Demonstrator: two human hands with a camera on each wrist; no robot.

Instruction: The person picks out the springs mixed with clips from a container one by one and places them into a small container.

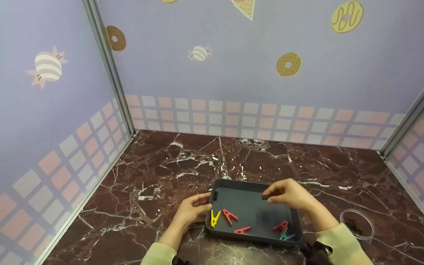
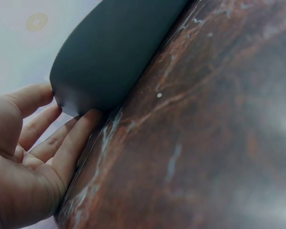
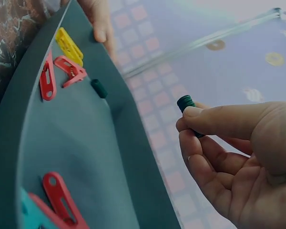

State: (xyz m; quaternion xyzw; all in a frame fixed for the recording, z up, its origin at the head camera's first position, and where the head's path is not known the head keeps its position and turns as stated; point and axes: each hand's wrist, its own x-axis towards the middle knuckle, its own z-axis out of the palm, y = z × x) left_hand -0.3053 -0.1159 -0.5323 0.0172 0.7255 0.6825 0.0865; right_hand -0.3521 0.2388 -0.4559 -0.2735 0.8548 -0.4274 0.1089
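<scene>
My right hand (image 1: 289,193) is over the right part of a dark grey tray (image 1: 248,206), pinching a small dark green ribbed cylinder (image 3: 185,102) between thumb and fingers. My left hand (image 1: 191,209) rests against the tray's left side, its fingers (image 2: 69,148) touching the outer wall near the table. A second dark green cylinder (image 3: 99,88) lies in the tray by the left wall. Also inside are a yellow clothespin (image 1: 215,219), a red clothespin (image 1: 229,216) beside it, another red clothespin (image 1: 242,230) near the front, and a red clothespin (image 1: 281,226) with a teal clothespin (image 1: 286,236) at the front right.
To the right of the tray stands a clear round container (image 1: 357,223) with dark reddish-brown things in it, too small to tell. Printed panels (image 1: 234,73) wall in the dark red marbled table (image 1: 153,176) at the back and both sides.
</scene>
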